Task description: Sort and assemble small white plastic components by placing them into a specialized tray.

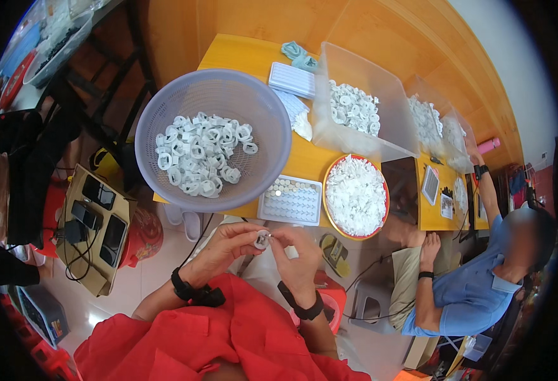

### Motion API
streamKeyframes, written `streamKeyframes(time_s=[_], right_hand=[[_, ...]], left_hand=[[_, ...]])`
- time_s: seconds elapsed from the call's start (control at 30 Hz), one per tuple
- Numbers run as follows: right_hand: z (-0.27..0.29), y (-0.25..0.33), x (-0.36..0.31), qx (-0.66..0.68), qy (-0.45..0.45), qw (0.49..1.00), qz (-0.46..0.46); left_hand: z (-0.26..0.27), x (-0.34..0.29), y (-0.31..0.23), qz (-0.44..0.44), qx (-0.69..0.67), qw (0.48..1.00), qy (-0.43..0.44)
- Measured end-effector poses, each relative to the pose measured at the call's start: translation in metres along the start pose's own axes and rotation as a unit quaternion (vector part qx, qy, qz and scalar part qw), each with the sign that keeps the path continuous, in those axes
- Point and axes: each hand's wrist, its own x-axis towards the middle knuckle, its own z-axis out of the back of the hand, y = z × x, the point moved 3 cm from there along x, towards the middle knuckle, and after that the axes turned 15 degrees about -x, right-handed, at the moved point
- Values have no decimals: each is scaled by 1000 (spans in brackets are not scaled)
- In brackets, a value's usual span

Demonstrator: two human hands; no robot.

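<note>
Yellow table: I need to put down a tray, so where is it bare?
The yellow table is bare at its far left corner, behind the lavender basket, and in a strip between the basket and the clear bin. The near edge is crowded by the grid tray and the orange-rimmed plate.

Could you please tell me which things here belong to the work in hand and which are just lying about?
In use:
- small white ring part, pinched by left hand and right hand
- lavender basket of the same white parts
- compartment tray
- red-rimmed plate of white pieces

Lying about:
- phones on cardboard
- pink bottle
- teal pieces
</note>
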Motion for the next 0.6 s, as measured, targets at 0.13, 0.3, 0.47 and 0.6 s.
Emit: streamKeyframes(time_s=[0.13,0.3,0.47,0.6], right_hand=[[0,2,-8,-35,-14,998,47],[1,2,-11,-36,-16,998,56],[1,3,-13,-74,-35,991,107],[1,4,-13,-89,-41,988,116]], left_hand=[[-4,-1,2,-10,12,1000,1],[-5,-3,3,-12,31,999,-12],[-6,-3,5,-17,42,999,-17],[-8,-2,5,-21,53,998,-27]])
